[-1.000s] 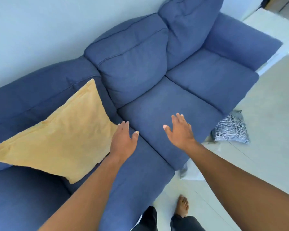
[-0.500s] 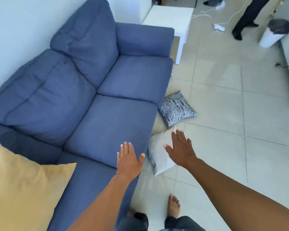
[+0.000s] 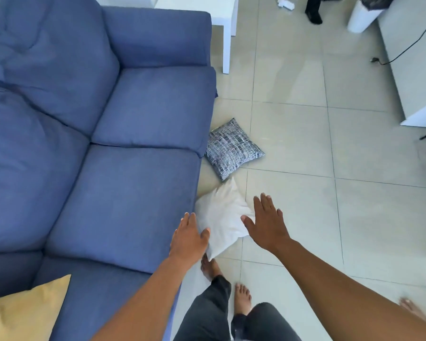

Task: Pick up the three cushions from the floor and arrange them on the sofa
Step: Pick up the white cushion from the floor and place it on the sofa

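A white cushion (image 3: 220, 219) lies on the tiled floor against the front of the blue sofa (image 3: 123, 183). My left hand (image 3: 188, 238) hovers open at its left edge and my right hand (image 3: 266, 223) is spread open at its right edge; neither holds it. Just beyond it, a black-and-white patterned cushion (image 3: 233, 148) also rests on the floor by the sofa. A yellow cushion (image 3: 22, 313) sits on the sofa seat at the bottom left, partly cut off by the frame.
A white side table (image 3: 221, 18) stands past the sofa's far armrest. A white bin (image 3: 362, 16), a cable (image 3: 403, 50) and another person's leg (image 3: 314, 11) are at the top right. My bare feet (image 3: 241, 299) stand below the white cushion.
My view has swung right and down from the sofa to the floor. Both open hands moved from over the seat to either side of the white cushion.
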